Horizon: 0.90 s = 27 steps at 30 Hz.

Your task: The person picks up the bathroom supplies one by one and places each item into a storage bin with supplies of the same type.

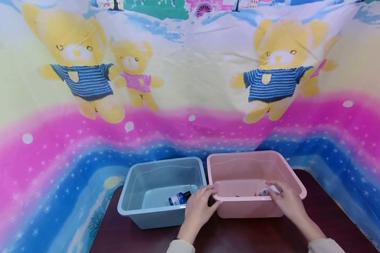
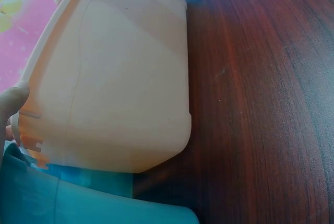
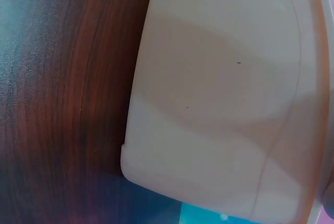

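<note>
My left hand [image 1: 198, 208] grips the front left corner of the pink basin [image 1: 250, 209], its thumb [image 2: 13, 101] on the rim. My right hand [image 1: 286, 200] reaches over the basin's front rim at the right. Between its thumb and fingers it pinches a small whitish container [image 1: 265, 191] with printing and a yellowish end, low inside the basin. The front wall and the hand hide part of this container. In the right wrist view, mostly the basin's outer front wall [image 3: 219, 88] shows.
Left of the pink basin stands a grey-blue basin [image 1: 155, 212]. A blue bottle [image 1: 177, 199] with a black cap lies in it. Both basins stand on a dark wood table [image 1: 240, 235]. A cloth printed with bears [image 1: 190, 77] hangs behind.
</note>
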{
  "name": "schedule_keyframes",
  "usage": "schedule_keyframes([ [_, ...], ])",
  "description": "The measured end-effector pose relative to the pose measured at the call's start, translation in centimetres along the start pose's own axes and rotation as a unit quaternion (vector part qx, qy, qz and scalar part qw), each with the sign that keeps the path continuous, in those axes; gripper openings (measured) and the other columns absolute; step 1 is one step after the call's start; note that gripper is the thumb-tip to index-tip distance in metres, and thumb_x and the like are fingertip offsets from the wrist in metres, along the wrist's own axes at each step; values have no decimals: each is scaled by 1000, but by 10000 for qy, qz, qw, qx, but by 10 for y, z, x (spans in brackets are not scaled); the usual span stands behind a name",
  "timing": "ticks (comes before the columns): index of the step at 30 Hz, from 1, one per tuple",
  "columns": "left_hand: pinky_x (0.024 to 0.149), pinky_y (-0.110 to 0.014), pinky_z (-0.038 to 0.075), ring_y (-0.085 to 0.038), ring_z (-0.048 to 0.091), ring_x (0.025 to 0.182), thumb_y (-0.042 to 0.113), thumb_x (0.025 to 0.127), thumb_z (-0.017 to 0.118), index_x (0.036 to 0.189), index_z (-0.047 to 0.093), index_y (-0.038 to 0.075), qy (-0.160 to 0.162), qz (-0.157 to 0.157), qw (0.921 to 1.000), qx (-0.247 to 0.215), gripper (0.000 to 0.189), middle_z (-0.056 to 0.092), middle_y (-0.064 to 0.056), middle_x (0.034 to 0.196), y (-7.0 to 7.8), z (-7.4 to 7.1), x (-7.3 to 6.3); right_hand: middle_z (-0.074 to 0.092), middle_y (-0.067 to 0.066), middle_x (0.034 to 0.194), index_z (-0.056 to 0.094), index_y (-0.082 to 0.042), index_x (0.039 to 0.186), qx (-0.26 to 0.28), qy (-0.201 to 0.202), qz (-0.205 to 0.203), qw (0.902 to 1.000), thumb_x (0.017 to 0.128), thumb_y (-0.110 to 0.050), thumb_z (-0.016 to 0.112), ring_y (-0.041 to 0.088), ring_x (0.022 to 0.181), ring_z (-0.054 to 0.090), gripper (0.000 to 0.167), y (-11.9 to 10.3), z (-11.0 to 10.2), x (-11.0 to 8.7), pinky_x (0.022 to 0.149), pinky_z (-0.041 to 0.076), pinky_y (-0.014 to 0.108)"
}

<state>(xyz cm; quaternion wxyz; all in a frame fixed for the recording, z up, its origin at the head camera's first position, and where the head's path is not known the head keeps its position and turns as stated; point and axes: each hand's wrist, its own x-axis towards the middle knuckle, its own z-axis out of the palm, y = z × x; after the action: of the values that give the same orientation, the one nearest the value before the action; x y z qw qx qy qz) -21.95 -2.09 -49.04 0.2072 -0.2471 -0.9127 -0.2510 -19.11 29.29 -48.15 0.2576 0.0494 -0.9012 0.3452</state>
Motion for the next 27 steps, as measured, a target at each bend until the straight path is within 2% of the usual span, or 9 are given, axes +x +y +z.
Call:
schedule_keyframes([
  [5,96,-39,51,-11,58,120,48,85,75,119,73,23,27,-14,10000,12,42,62,11,131,0,0,2,72,13,101,72,-5,109,9,-14,-72,10000,88,0,71,21,80,69,21,-3,-2,1,64,52,17],
  [8,97,-40,50,-12,58,121,48,85,75,120,73,22,-9,-54,10000,-29,43,62,10,132,0,0,3,71,15,105,72,-5,108,18,-33,-80,10000,88,1,71,29,82,70,21,-4,-2,1,63,54,21],
  [14,98,-40,49,-11,57,123,49,86,74,121,72,25,-164,-138,9998,-51,42,61,9,133,0,1,1,72,16,105,73,-6,106,-128,-6,-113,9999,88,2,70,31,84,70,20,-2,-2,-2,65,55,26],
  [18,97,-39,50,-11,57,123,47,87,74,120,72,25,-78,-33,9998,-157,40,60,10,134,-2,1,0,71,18,107,72,-5,106,-17,-31,-104,9999,89,5,68,35,88,69,20,-3,-3,-4,66,55,24],
  [21,95,-36,52,-11,58,121,40,88,75,115,73,25,348,351,9979,-425,31,60,10,133,-4,4,1,70,19,109,72,-6,108,15,-76,-61,10000,90,6,65,34,91,69,22,-5,-7,-5,66,54,20],
  [23,93,-34,53,-12,60,117,31,89,75,109,74,22,925,823,9897,-725,22,63,6,129,-7,5,2,70,18,109,71,-6,110,21,-68,-80,9999,91,7,64,24,91,69,24,-9,-10,-6,66,52,16],
  [25,91,-33,53,-15,62,112,21,89,73,103,73,19,1616,1341,9725,-1008,14,66,2,123,-10,4,2,71,15,108,71,-7,110,24,75,-144,9999,90,7,65,11,88,67,25,-14,-12,-8,68,51,12],
  [27,91,-33,53,-19,64,107,13,89,69,99,72,14,2253,1804,9502,-1174,10,67,-3,118,-12,0,2,71,13,106,72,-7,108,173,354,-212,9990,90,8,65,-2,86,63,24,-23,-12,-11,69,49,8],
])
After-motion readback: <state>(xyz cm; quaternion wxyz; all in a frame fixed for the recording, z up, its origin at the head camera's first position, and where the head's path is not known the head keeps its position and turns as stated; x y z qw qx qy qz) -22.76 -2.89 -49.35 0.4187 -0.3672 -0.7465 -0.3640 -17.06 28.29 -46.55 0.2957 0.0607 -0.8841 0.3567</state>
